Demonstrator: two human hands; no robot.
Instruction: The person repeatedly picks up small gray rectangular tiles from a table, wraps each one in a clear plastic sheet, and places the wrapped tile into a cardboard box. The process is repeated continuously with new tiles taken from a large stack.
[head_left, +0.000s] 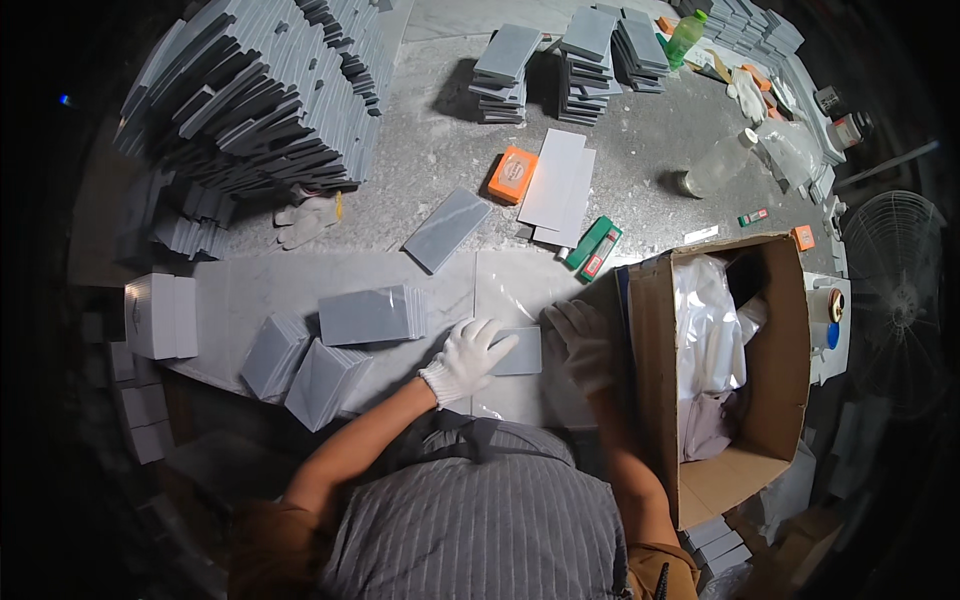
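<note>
A small grey stone tile (522, 352) lies flat on the pale slab directly before me. My left hand (466, 361), in a white knit glove, is closed over the tile's left end, its thumb reaching across the top. My right hand (582, 345), gloved as well and in shadow, rests on the slab just right of the tile, fingers stretched out and holding nothing. Left of my left hand stands a row of upright grey tiles (365, 316). Two more tile bundles, one at the left (272, 352) and one nearer me (325, 380), lean beside it.
An open cardboard box (655, 390) with plastic wrapping stands close on my right. Beyond lie a loose tile (447, 231), white sheets (556, 185), an orange box (512, 174) and a green box (596, 246). Tall tile stacks (270, 90) rise far left; a clear bottle (720, 165) stands right.
</note>
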